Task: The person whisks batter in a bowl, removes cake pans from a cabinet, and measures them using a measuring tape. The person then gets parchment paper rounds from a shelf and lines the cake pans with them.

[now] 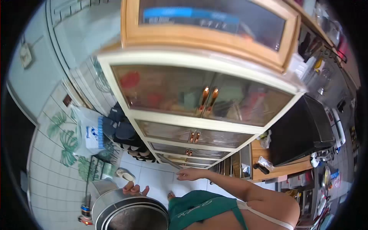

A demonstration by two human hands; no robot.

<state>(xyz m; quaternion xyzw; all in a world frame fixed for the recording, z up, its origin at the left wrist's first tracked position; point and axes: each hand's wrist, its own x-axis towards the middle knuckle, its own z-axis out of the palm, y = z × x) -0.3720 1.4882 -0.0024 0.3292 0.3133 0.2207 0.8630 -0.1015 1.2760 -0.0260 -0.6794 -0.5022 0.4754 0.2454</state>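
Head view, clock on the frame: bag (91, 134) at 9, against the tiled wall (44, 153). Pots (137, 220) at 7, a nested set cut off by the bottom edge, held up over the floor (153, 177). Look like thin metal: stiff, probably light singly, heavier as a stack; smooth walls likely slick, inner ones could slide or rattle. More apt to dent than break. Best hold: outer rim plus wall, palm under if possible. Mouths face up at the camera, tipped a bit by the look of it; round, so no long axis across the rim, stack axis runs roughly along the line of sight. Left hand (134, 189) is at the pots' 12, fingers bent and slightly spread at the outer rim, palm hidden, seems to carry the set. Right hand (188, 174) at 6, arm coming in from 4, fingers loosely bent, close to the low end of the cabinet (196, 121); can't tell if they grip anything. Black box (297, 132) at 3 on the wood counter (285, 172).
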